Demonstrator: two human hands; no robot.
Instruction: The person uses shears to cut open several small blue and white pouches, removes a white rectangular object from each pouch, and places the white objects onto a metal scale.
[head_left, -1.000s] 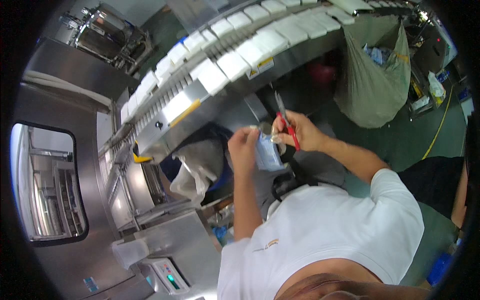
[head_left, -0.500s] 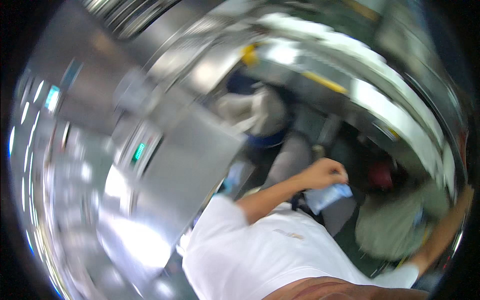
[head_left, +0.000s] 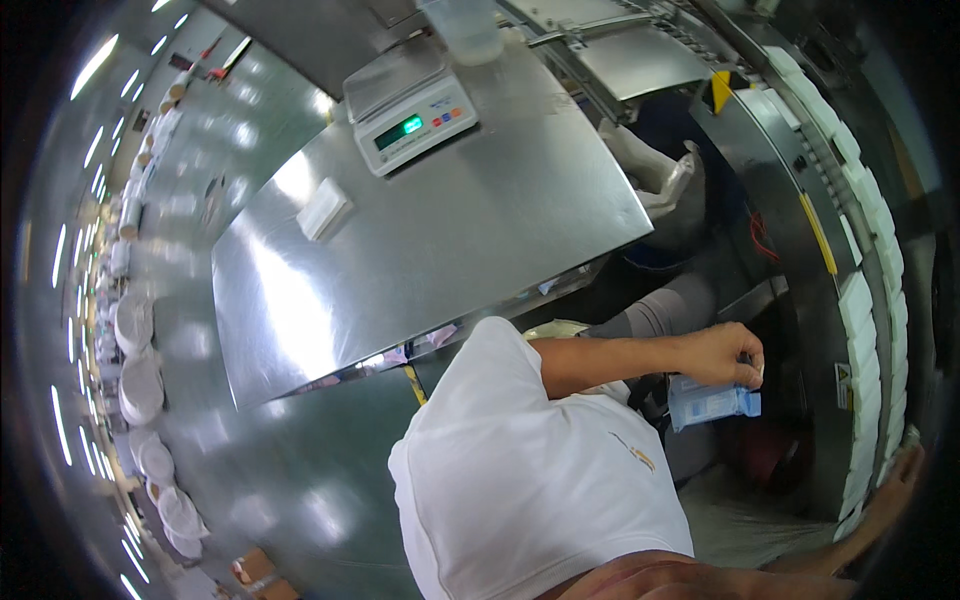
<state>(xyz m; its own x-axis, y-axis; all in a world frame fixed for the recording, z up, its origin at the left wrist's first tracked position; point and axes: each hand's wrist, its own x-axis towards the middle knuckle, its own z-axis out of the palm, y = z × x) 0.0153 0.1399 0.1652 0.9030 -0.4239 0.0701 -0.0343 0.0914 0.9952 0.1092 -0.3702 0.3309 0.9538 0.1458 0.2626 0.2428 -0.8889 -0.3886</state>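
My left hand (head_left: 728, 355) is in front of my body with its fingers curled closed. From it hangs a light blue and white plastic packet (head_left: 708, 402), pinched by its upper edge. Far to the right, close to the picture's rim, my right hand (head_left: 905, 468) is beside the row of white packs (head_left: 862, 390) on the conveyor. Its fingers look stretched out, and nothing shows in them. Whether it touches the packs I cannot tell.
A steel table (head_left: 480, 200) stands at my left, bearing a digital scale (head_left: 415, 115), a small white pack (head_left: 323, 209) and a translucent plastic container (head_left: 465, 32). A lined dark blue bin (head_left: 715, 205) sits between table and conveyor. A cardboard box (head_left: 262, 575) lies on the floor.
My view has swung left, bringing more table and floor into sight. My left hand still grips the packet. My right hand, hidden before at the rim, now shows beside the conveyor.
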